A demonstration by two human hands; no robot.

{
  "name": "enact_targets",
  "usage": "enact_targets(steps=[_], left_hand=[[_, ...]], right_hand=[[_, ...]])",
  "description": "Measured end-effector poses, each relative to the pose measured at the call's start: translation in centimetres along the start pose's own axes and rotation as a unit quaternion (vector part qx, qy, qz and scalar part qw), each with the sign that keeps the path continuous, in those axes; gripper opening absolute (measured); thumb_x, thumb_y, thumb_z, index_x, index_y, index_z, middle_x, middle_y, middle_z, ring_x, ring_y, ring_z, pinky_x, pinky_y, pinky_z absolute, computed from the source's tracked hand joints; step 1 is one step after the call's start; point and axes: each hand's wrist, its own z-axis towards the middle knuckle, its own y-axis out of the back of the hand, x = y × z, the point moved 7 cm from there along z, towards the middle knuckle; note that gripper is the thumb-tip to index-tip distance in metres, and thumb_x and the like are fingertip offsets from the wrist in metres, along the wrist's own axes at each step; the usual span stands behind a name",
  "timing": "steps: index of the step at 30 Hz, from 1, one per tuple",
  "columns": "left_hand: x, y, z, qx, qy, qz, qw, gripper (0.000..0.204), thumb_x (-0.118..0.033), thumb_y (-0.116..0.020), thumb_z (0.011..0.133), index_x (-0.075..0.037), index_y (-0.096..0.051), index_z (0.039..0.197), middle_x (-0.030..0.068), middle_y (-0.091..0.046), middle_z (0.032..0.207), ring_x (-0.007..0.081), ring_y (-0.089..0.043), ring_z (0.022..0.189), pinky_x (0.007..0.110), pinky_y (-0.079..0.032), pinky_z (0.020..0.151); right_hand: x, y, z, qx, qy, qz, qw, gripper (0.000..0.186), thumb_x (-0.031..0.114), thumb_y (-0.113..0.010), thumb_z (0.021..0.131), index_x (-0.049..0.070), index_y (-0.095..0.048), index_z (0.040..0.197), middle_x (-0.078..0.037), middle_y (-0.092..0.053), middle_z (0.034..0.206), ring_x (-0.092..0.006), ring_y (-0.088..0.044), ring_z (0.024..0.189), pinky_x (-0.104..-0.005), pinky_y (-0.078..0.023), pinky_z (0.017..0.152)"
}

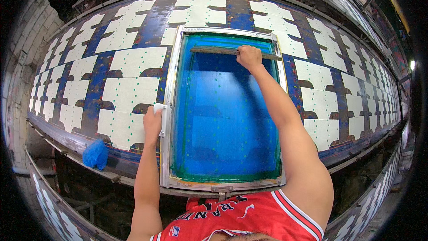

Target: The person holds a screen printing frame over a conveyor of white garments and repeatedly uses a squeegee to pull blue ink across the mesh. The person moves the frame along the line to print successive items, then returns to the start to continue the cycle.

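A screen printing frame (167, 120) with metal sides and a blue mesh (223, 125) lies flat on the long table in front of me. My left hand (153, 120) is closed round a white handle (160, 112) fixed to the frame's left side. At the far end of the mesh, my right hand (249, 57) grips a long squeegee (211, 50) that spans most of the frame's width. Green ink lines the mesh edges. Through the mesh, pale cut pieces show faintly. The squeegee's lower edge is hidden from me.
White fabric pieces (129, 89) with small green dots lie in rows on both sides of the frame. A crumpled blue cloth or mesh (95, 154) rests at the table's near left edge. A metal clamp (222, 191) sits at the frame's near end. Another table runs beyond.
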Motion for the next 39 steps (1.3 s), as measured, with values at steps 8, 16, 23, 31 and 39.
enact_targets(steps=[8,16,23,31,39], left_hand=[[0.0,0.0,-0.1,0.007,0.001,-0.017,1.000,0.027,-0.022,-0.062,0.095,0.003,-0.061,0.104,0.0296,-0.068,0.094,0.0464,-0.066,0.091,0.052,-0.049,0.078],[0.2,0.0,-0.1,0.009,0.024,-0.014,1.000,0.026,-0.021,-0.061,0.095,0.003,-0.062,0.105,0.0300,-0.068,0.094,0.0465,-0.066,0.092,0.052,-0.048,0.078],[-0.3,-0.1,0.0,0.000,-0.004,-0.001,1.000,0.025,-0.020,-0.062,0.095,0.003,-0.061,0.104,0.0290,-0.068,0.095,0.0465,-0.065,0.092,0.052,-0.048,0.079],[0.5,-0.3,0.3,-0.016,-0.039,0.004,0.999,0.027,-0.021,-0.062,0.094,0.004,-0.061,0.103,0.0298,-0.068,0.097,0.0482,-0.065,0.093,0.053,-0.049,0.079],[1.0,-0.5,0.7,-0.001,-0.037,0.017,0.999,0.033,-0.026,-0.063,0.094,0.005,-0.061,0.105,0.0321,-0.067,0.101,0.0500,-0.065,0.098,0.054,-0.050,0.084]], right_hand=[[-1.8,0.7,4.1,0.057,0.014,0.002,0.998,0.016,0.018,-0.066,0.072,0.013,-0.077,0.082,-0.017,-0.072,0.081,-0.0352,-0.072,0.077,-0.0480,-0.058,0.069],[-2.2,0.2,5.8,0.078,0.021,-0.014,0.997,0.019,0.019,-0.065,0.072,0.012,-0.078,0.083,-0.019,-0.073,0.081,-0.0357,-0.073,0.078,-0.0473,-0.058,0.070],[-2.0,-0.7,5.9,0.118,0.002,-0.025,0.993,0.021,0.021,-0.064,0.072,0.011,-0.078,0.085,-0.019,-0.073,0.087,-0.0357,-0.073,0.081,-0.0472,-0.059,0.073],[1.6,3.9,-2.7,0.122,-0.022,0.013,0.992,0.020,0.019,-0.063,0.070,0.015,-0.078,0.084,-0.019,-0.072,0.079,-0.0382,-0.072,0.077,-0.0495,-0.057,0.069],[8.3,10.2,-17.5,0.164,-0.028,0.024,0.986,0.014,0.018,-0.064,0.071,0.013,-0.076,0.077,-0.017,-0.072,0.079,-0.0346,-0.072,0.074,-0.0484,-0.057,0.065]])
